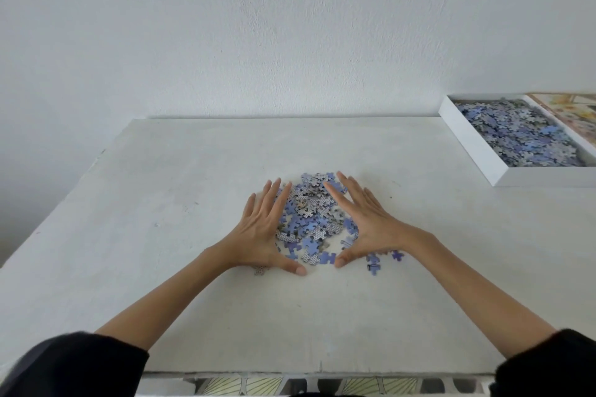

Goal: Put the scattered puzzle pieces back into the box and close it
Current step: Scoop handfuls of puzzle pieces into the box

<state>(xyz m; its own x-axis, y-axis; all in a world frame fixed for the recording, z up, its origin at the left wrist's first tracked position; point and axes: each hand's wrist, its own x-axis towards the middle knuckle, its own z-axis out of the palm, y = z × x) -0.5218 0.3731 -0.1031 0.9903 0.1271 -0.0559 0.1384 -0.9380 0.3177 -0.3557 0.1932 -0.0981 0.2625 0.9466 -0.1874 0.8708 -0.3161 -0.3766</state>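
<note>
A heap of blue and grey puzzle pieces (311, 214) lies in the middle of the white table (161, 190). My left hand (263, 229) rests flat against the heap's left side, fingers straight and spread. My right hand (364, 219) lies flat on the heap's right side, fingers straight, thumb tip near the left thumb at the heap's near edge. A few stray pieces (382, 259) sit just right of my right wrist, and one piece (260, 269) peeks out under my left hand. The open white box (474, 145) at the far right holds many pieces.
A box lid with a flowery picture (571, 113) lies just beyond the box at the right edge. A white wall stands behind the table. The table's near edge runs along the bottom, with patterned floor (245, 385) below it.
</note>
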